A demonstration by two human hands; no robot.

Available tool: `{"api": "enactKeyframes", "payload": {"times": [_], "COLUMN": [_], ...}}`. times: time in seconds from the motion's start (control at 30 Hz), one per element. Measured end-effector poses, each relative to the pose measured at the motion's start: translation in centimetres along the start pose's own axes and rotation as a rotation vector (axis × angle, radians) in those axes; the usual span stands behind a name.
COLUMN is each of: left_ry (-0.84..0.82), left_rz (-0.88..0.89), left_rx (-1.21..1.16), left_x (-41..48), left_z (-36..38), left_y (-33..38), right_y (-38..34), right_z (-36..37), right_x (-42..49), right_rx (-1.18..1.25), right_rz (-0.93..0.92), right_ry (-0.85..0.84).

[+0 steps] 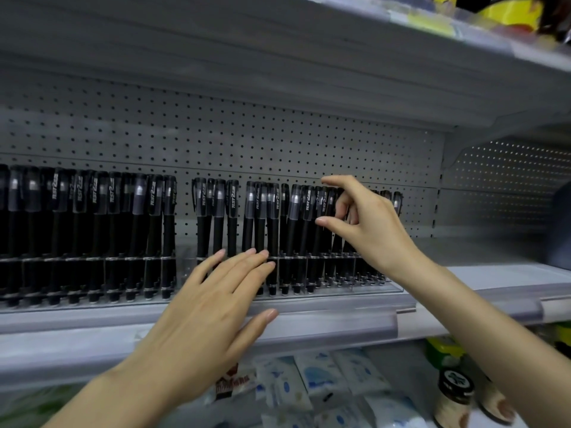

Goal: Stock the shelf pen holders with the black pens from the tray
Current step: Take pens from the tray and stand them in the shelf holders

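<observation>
Black pens (262, 230) upright in shelf pen holders (375, 282) mid-frame, long axes vertical; left hand (213, 298) flat, fingers straight on lower barrels; right hand (367, 223) nearer sparse right end, curled among caps, grip unclear; tray unseen.

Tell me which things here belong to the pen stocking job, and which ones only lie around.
Job:
black pens
clear pen holders
left hand, fingers straight, at the pens
right hand, at the pen caps

Lying about:
white packets, shelf below
dark-lidded jar
yellow packs, shelf above
</observation>
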State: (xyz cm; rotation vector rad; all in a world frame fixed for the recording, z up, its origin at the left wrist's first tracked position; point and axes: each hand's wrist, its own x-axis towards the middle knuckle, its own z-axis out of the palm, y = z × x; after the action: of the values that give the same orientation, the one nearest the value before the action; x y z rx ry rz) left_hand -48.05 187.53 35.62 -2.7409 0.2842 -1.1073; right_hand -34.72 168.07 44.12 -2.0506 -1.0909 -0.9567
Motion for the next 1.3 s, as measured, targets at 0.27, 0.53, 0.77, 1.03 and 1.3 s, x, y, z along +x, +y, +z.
{"api": "enactKeyframes", "payload": {"times": [0.27, 0.53, 0.77, 1.03, 1.3], "left_ry": [0.013, -0.035, -0.228, -0.474, -0.388], "left_rz": [-0.001, -0.007, -0.163, -0.456, -0.611], "left_rx": [-0.066, -0.174, -0.289, -0.471, -0.552], "left_x": [-1.6, -6.5, -19.6, -31.5, -32.3], "left_z": [-0.3, -2.5, -3.1, -1.4, -0.1], "left_y": [0.2, -0.2, 1.0, 4.2, 4.7], "right_y": [-2.2, -8.9, -12.2, -13.0, -13.3], "right_z": [-0.5, 2.3, 8.4, 14.7, 15.4], "right_x": [-2.1, -7.4, -17.9, -31.5, -33.2], "right_rx": [0.023, 0.188, 0.306, 0.457, 0.448], "right_rz": [-0.01, -0.036, 0.042, 0.295, 0.491], "right_ry": [-0.027, -0.242, -0.641, -1.241, -1.381]}}
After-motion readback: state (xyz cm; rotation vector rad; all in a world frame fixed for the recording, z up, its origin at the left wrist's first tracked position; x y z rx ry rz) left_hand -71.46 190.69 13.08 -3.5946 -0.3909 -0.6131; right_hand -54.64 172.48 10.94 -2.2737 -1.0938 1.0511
